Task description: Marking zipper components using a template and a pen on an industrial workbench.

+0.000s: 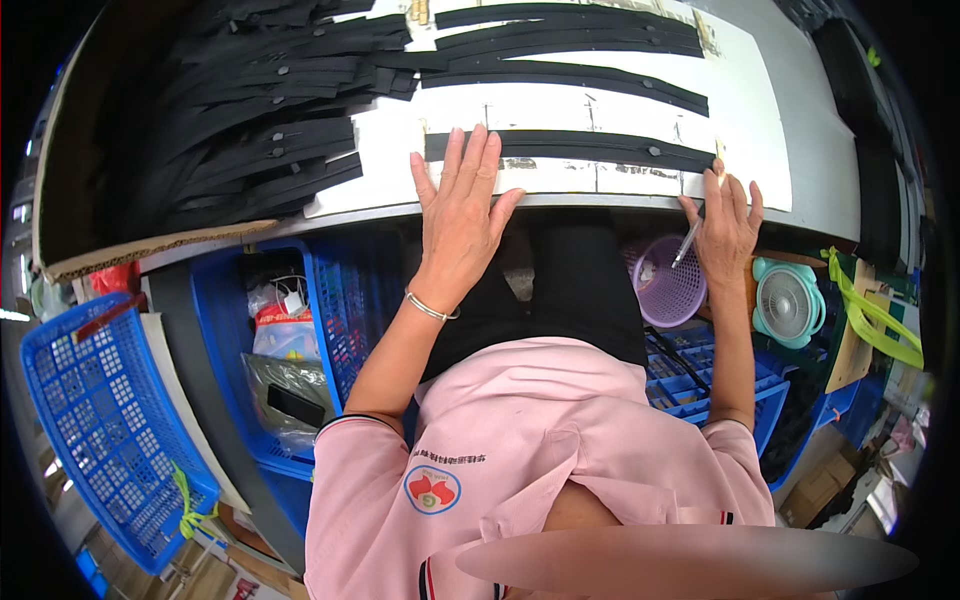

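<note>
A long black fabric strip [580, 148] with a small round grey piece on it lies across a white board [755, 120] marked with dark lines. My left hand [462, 215] rests flat, fingers spread, at the strip's left end. At the strip's right end, my right hand [727, 225] holds a slim pale pen [687, 243], its lower part pointing back toward me. The fingertips of that hand touch the board close to the strip's end. Farther back on the board lie more black strips [570, 75], roughly parallel to the first.
A thick pile of black strips [290, 130] covers the table's left side, beside a cardboard edge [165, 245]. Below the table are a blue crate [225, 360] with bags, a purple basket [668, 310] and a small turquoise fan [790, 302]. A blue basket [110, 420] stands far left.
</note>
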A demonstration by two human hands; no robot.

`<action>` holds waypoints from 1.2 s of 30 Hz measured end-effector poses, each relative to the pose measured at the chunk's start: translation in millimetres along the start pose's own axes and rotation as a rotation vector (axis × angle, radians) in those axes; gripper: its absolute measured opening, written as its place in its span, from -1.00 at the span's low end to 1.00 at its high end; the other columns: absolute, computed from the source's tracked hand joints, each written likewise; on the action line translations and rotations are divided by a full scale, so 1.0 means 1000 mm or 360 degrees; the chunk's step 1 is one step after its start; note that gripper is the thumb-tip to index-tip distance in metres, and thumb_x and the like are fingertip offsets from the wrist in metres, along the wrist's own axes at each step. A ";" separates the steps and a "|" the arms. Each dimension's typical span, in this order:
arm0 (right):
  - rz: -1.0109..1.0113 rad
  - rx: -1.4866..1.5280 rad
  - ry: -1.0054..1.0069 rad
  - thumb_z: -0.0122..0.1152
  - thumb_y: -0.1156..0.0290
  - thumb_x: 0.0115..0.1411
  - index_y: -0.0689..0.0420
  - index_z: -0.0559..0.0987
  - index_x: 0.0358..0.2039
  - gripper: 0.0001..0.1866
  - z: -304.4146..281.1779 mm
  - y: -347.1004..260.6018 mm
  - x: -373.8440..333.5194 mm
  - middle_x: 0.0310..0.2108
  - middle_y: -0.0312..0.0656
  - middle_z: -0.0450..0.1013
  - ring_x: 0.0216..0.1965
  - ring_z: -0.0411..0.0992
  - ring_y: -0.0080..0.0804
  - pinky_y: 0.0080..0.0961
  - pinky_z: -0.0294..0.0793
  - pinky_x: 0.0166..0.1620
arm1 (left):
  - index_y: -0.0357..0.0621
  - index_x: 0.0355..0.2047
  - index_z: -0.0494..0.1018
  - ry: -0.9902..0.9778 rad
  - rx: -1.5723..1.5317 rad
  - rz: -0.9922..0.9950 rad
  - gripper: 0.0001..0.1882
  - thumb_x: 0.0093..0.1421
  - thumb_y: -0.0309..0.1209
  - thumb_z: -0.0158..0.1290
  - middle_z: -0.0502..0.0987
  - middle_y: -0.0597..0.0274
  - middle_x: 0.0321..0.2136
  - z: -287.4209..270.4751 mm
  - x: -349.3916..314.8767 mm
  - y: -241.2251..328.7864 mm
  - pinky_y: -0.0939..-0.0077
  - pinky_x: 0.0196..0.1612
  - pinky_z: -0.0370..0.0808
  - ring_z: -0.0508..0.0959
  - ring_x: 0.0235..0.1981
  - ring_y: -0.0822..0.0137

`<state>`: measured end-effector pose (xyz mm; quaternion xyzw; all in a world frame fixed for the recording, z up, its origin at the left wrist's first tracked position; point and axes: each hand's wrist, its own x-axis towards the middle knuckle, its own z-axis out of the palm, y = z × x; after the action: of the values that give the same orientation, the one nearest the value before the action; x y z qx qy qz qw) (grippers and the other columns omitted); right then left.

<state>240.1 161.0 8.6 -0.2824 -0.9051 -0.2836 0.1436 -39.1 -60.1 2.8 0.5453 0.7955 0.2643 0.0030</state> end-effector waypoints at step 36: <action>0.0546 0.2369 -0.0247 0.23 0.39 0.38 0.29 0.67 -0.22 -0.80 -0.034 -0.181 0.137 -0.41 -0.27 0.60 -0.44 0.48 -0.70 -0.68 0.44 -0.34 | -0.10 0.29 0.39 0.0274 0.0011 -0.0071 -0.33 0.23 -0.10 0.22 0.37 0.18 0.32 -0.002 -0.011 -0.019 -0.22 0.43 -0.10 0.28 0.39 0.19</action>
<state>26.4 76.4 15.3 -0.2668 -0.8084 0.4474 0.2741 -51.6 -75.2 -6.3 0.5025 0.8058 0.3073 -0.0615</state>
